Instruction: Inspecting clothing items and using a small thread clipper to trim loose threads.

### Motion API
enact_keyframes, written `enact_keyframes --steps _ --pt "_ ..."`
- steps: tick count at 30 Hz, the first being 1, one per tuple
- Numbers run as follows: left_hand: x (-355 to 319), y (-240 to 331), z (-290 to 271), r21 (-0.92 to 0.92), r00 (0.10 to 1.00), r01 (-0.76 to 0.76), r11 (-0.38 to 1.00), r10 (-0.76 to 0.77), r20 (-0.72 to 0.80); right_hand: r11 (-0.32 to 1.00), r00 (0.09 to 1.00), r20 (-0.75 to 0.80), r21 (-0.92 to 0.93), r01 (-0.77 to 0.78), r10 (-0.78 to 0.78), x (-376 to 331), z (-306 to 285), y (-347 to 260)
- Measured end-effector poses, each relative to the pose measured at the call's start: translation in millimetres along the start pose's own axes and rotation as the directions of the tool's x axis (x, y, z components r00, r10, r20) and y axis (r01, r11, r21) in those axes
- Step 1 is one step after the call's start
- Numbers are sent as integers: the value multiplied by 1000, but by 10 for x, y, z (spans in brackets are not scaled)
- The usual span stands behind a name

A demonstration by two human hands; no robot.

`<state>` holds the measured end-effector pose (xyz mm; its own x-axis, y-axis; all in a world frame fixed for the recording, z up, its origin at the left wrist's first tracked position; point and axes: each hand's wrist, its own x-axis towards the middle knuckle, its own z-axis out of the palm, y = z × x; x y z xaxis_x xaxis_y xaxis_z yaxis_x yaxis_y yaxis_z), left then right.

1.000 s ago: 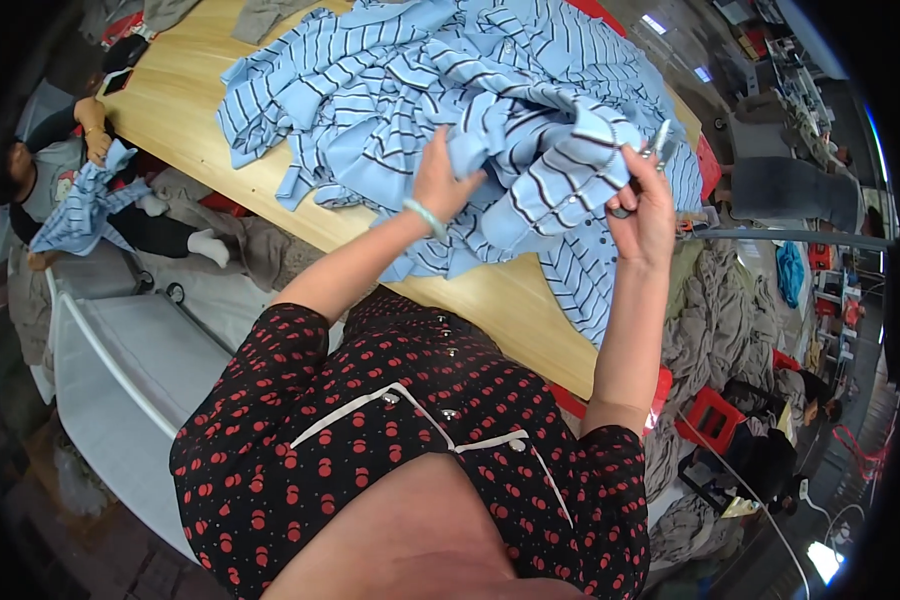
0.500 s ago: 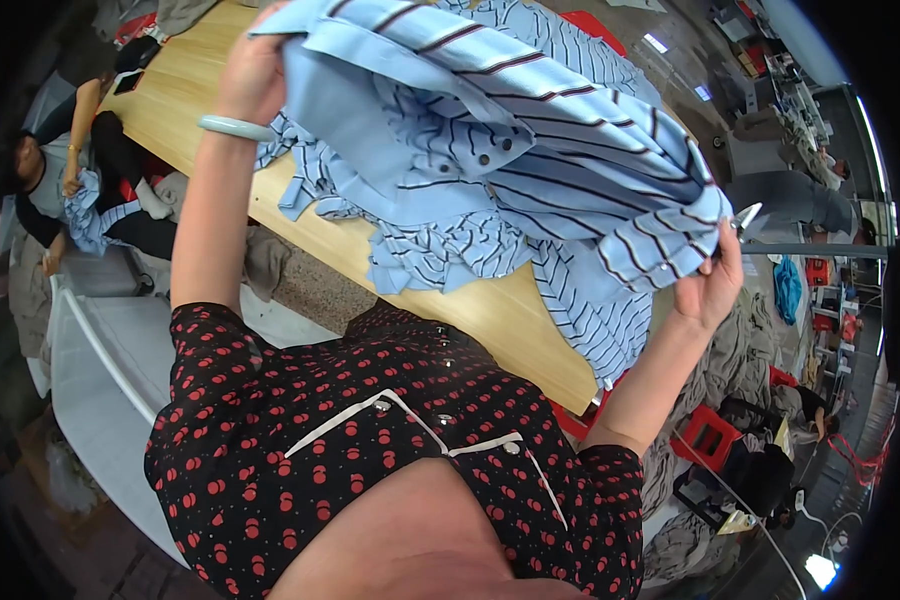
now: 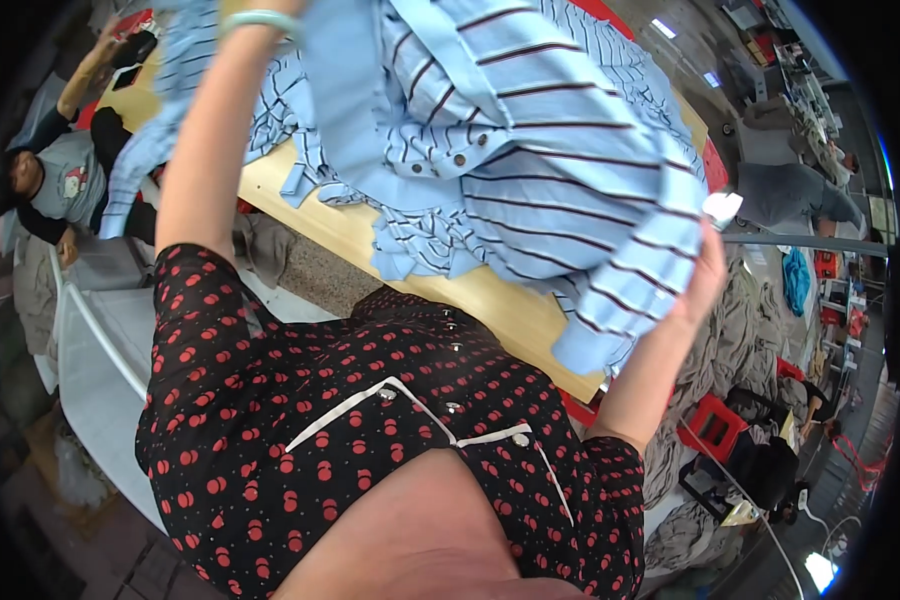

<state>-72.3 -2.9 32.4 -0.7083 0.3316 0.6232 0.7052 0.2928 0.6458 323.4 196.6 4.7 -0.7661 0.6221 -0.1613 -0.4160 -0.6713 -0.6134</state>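
A light blue shirt [image 3: 560,150] with dark stripes is spread in the air between my hands, above the table. Its snap-like buttons show near the middle, and one sleeve hangs at the far left, smeared by motion. My left hand [image 3: 258,6], above a pale green bangle [image 3: 262,20], is mostly cut off by the top edge, so its fingers are hidden. On the right, my right hand [image 3: 708,272] is closed at the shirt's striped edge. Small silver thread snips [image 3: 722,208] jut from it, blurred bright now but with pointed blades clearer earlier.
More striped shirts [image 3: 425,235] lie heaped on the wooden table [image 3: 510,305]. A seated person [image 3: 60,185] is at the left. Grey-brown cloth piles [image 3: 735,340] and a red plastic stool [image 3: 712,432] are at the right. A white frame with cloth [image 3: 110,350] stands at the lower left.
My left hand has gone up to the top edge, spreading the shirt wider. A sleeve has swung out to the left. My right hand has shifted slightly left and down.
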Motion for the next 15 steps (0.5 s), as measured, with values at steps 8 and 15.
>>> enact_keyframes --steps 8,15 --pt "-2338 -109 1106 -116 901 -10 993 59 429 964 942 -205 37 -264 266 181 -152 642" --pt "-2674 242 1389 -47 907 -64 997 78 414 971 907 -393 -114 -209 149 53 117 612"
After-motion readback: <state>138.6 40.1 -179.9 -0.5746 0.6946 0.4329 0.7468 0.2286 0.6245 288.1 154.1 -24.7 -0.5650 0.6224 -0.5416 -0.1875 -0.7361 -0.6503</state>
